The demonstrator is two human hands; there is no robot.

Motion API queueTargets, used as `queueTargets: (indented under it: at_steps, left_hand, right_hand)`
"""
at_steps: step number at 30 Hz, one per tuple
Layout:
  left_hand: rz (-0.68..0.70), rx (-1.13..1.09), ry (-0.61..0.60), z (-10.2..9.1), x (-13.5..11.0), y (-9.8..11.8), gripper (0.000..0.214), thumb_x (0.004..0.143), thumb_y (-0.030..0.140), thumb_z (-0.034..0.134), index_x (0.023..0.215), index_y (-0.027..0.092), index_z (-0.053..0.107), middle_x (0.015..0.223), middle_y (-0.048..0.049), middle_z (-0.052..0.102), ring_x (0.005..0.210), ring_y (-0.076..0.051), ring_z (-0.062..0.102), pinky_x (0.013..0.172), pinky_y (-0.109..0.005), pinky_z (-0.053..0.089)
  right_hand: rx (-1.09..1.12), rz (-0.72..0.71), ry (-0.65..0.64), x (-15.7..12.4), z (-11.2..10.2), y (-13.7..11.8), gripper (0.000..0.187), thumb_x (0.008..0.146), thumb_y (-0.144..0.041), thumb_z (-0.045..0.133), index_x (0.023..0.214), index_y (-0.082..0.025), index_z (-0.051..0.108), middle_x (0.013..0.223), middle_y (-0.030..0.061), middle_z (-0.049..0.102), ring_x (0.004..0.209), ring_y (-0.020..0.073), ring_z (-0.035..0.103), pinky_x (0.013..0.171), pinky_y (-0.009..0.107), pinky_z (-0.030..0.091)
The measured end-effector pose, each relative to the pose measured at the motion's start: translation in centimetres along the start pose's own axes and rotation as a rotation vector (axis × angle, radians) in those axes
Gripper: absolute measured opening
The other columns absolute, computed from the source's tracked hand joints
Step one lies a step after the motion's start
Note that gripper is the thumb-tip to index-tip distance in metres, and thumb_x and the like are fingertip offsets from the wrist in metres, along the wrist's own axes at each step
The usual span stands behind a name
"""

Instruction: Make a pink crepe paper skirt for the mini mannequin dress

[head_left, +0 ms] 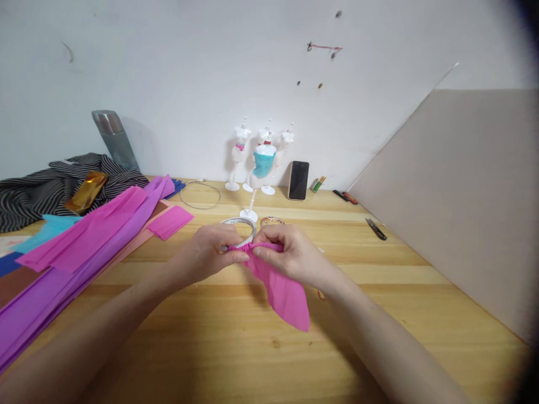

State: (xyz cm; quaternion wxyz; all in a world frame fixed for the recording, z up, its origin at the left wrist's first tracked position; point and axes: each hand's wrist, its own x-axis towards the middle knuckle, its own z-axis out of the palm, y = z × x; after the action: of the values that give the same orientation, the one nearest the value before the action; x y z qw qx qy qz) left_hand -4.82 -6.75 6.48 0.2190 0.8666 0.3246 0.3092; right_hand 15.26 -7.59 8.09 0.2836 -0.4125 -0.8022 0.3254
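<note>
Head view: left hand (pixel 209 250) and right hand (pixel 291 253) both pinch the gathered edge of pink crepe paper (pixel 284 294) above the wooden table (pixel 236 353).

Soft even light, faint shadows on table (pixel 227 342), dark right corners

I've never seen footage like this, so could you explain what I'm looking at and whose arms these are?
There's no machine here: the arms belong to a person, whose bare left hand and right hand pinch the gathered edge of a thin pink piece. The single picture comes from a camera worn on that person's head, looking forward and down.

On the wooden table, a ring-shaped roll, apparently tape, lies just beyond the hands. Farther back are small white dress forms, the front one wrapped in blue, and a phone. Coloured sheets lie at left, snips at right.
</note>
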Motion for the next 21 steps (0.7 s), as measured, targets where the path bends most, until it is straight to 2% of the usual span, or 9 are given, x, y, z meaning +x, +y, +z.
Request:
queueTargets:
  at_steps: [3, 6, 12, 21]
  left_hand:
    - [-0.003, 0.024, 0.007, 0.12, -0.02, -0.03, 0.032, 0.084, 0.025, 0.061, 0.057, 0.014, 0.047, 0.058, 0.0039, 0.040, 0.060, -0.010, 0.038, 0.057, -0.023, 0.028]
    - [0.026, 0.042, 0.021, 0.28, -0.04, -0.15, 0.033, 0.083, 0.026, 0.062, 0.056, 0.014, 0.047, 0.057, 0.0039, 0.040, 0.060, -0.010, 0.038, 0.057, -0.023, 0.029]
    - [0.014, 0.059, 0.019, 0.32, -0.11, -0.11, 0.026, 0.084, 0.027, 0.061, 0.062, 0.014, 0.057, 0.060, 0.0024, 0.046, 0.062, -0.011, 0.042, 0.059, -0.023, 0.032]
    - [-0.017, 0.142, -0.010, 0.44, -0.06, -0.06, 0.026, 0.085, 0.030, 0.060, 0.065, 0.015, 0.060, 0.064, 0.0002, 0.052, 0.065, -0.013, 0.047, 0.061, -0.025, 0.034]
  right_hand:
    - [-0.041, 0.020, 0.050, 0.05, 0.03, 0.05, 0.022, 0.077, -0.022, 0.056, 0.057, -0.017, 0.046, 0.056, -0.0041, 0.042, 0.054, 0.0090, 0.039, 0.051, 0.023, 0.030]
    - [-0.056, 0.017, 0.048, 0.09, 0.07, 0.21, 0.023, 0.077, -0.023, 0.056, 0.058, -0.018, 0.045, 0.057, -0.0037, 0.045, 0.054, 0.0094, 0.041, 0.051, 0.023, 0.031]
    - [-0.132, -0.007, 0.094, 0.13, 0.04, 0.24, 0.021, 0.077, -0.023, 0.055, 0.058, -0.017, 0.050, 0.061, -0.0022, 0.050, 0.057, 0.0105, 0.046, 0.057, 0.025, 0.034]
    - [-0.142, 0.007, 0.120, 0.19, 0.27, 0.33, 0.017, 0.076, -0.022, 0.054, 0.061, -0.018, 0.049, 0.060, -0.0022, 0.050, 0.056, 0.0111, 0.045, 0.054, 0.026, 0.031]
